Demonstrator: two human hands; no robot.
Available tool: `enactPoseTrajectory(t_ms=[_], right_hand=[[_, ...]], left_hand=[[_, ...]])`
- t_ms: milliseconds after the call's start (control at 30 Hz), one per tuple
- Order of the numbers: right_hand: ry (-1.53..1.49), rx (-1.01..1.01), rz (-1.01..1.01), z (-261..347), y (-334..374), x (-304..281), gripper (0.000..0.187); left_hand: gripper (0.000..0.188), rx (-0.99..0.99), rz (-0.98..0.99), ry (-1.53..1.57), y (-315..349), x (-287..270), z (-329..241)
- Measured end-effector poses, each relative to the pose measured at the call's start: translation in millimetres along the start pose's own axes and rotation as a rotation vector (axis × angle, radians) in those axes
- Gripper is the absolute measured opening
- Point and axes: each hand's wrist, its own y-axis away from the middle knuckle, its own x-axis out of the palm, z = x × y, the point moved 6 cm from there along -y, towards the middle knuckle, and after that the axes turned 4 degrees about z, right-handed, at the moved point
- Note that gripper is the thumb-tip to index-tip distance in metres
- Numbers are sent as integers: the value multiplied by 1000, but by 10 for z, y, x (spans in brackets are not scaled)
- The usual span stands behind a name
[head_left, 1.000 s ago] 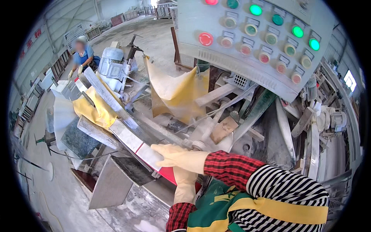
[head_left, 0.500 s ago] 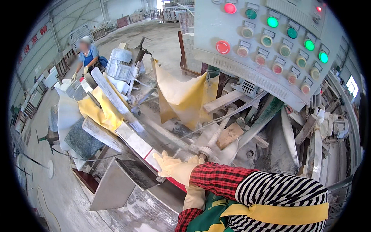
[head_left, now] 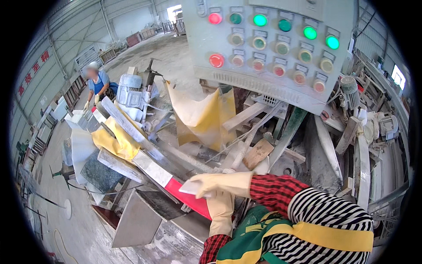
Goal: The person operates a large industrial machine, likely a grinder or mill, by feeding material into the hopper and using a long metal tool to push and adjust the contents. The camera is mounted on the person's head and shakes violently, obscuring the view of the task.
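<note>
My right hand, in a pale cream rubber glove, is closed on a flat white tile-like piece held over a red belt. Just below it, my left hand wears the same kind of glove; its fingers are mostly hidden behind the right hand and the white piece. Farther up the belt lies a white strip, ending short of my hands. Both forearms have red-and-black checked cuffs.
A control panel with lit buttons hangs ahead. Yellow-and-white sheeting and a grey motor stand beyond the belt. A grey metal plate juts out at the near left. A person in a blue apron stands at the far left.
My right hand was spread over the belt; now it grips the white piece. More red belt shows ahead of my hands. The whole view has shifted, with the panel now farther left.
</note>
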Motion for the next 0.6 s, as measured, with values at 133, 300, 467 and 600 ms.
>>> enactPoseTrajectory(t_ms=[133,300,467,600], right_hand=[[-416,-77,-119,-569,1145,-376,78],[338,-299,-635,-2200,2945,-686,55],[-1060,185,-1196,-3085,4670,-228,37],[-1345,21,-1616,-3162,5829,243,41]], left_hand=[[41,59,-50,-25,7,-113,-107],[54,47,43,-112,9,-123,-278],[54,81,64,-173,75,-22,-351],[53,91,112,-168,34,-29,-521]])
